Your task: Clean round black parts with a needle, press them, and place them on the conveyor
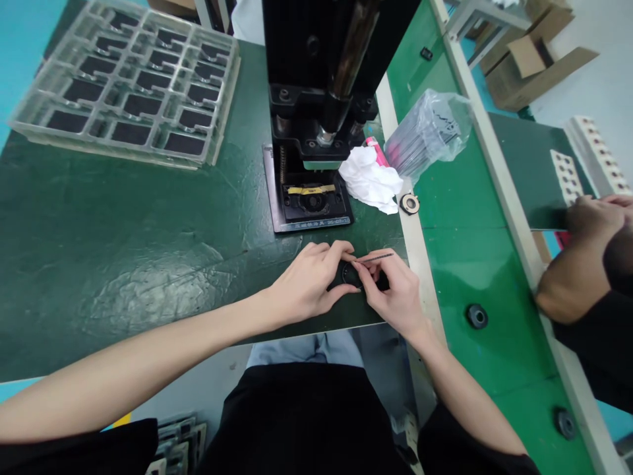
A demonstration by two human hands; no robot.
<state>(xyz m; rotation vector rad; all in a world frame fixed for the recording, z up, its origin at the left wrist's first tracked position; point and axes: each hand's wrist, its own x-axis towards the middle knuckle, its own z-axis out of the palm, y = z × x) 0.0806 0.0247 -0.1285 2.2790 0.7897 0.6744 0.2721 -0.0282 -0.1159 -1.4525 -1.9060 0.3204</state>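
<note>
My left hand (316,277) is curled around a small black round part (351,274) near the front edge of the green table. Its thumb and forefinger lie on either side of that part. Close against it, my right hand (393,287) pinches a thin dark stick (378,258) whose one end is at the round part's upper rim. The fingers hide some of the part. Just beyond my hands stands a black press (321,79), with a dark fixture (314,204) bearing a yellow strip at its base.
Clear compartment trays (116,142) with dark pieces are stacked at the far left. White tissue (370,179) and a plastic bag of thin sticks (425,135) lie right of the press. Several black round parts (477,316) sit on the green belt. Another person's arm (573,264) is at far right.
</note>
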